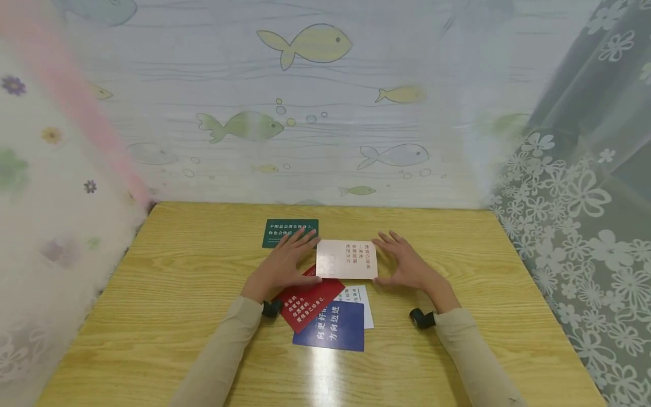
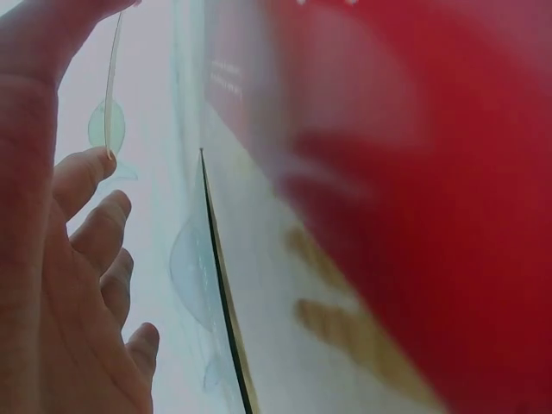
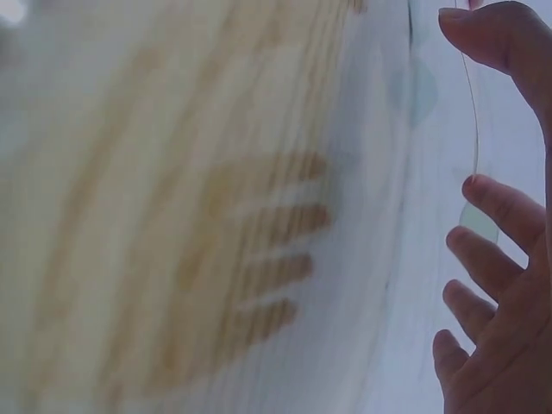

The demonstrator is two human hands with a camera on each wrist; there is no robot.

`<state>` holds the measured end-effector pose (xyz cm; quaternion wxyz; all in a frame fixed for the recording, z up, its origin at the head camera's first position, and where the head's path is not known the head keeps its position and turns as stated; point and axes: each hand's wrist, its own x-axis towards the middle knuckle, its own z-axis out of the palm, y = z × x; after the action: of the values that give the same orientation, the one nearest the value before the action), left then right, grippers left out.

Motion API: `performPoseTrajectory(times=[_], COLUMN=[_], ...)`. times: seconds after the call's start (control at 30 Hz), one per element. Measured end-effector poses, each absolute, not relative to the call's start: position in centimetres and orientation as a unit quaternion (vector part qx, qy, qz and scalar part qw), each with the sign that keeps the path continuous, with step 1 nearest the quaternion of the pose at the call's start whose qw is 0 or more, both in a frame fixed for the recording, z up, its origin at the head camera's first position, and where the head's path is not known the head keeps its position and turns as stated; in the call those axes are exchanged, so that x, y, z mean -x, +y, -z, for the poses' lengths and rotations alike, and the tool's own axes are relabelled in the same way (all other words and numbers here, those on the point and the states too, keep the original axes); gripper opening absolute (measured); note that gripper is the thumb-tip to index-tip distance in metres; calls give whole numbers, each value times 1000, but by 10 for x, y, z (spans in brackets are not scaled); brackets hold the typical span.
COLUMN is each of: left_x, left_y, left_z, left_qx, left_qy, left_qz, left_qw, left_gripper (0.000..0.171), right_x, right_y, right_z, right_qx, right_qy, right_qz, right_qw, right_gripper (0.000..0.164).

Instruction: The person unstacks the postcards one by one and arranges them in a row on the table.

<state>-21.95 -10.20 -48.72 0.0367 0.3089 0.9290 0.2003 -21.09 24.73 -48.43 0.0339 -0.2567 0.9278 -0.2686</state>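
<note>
A pale pink card with printed characters is held up over the table between both hands. My left hand has thumb and index fingertip at the card's left corners, its other fingers spread. The right hand holds the right corners the same way. Edge-on, the pink card is a thin, slightly bowed line above the tabletop in the left wrist view. Beneath and in front lie a red card, a blue card and a partly covered white card. The left fingertips overlap a green card behind.
The wood-grain table is glossy and reflects the hands. Behind it hangs a fish-patterned curtain, with flowered fabric at both sides. Each wrist wears a small black camera, such as the right one.
</note>
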Motion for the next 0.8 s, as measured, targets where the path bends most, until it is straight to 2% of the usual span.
performPoseTrajectory(times=[0.3,0.8], left_x=[233,230], left_y=[-100,-92], left_z=[489,481], left_qx=[-301,-276], left_qy=[933,940], left_qz=[-188,-188], left_qw=[55,67], left_gripper=[100,99], right_x=[221,231], right_y=[247,256], right_z=[485,486], right_qx=[242,261], right_qy=[930,923], right_qz=[272,278], right_qw=[44,50], right_gripper=[96,95])
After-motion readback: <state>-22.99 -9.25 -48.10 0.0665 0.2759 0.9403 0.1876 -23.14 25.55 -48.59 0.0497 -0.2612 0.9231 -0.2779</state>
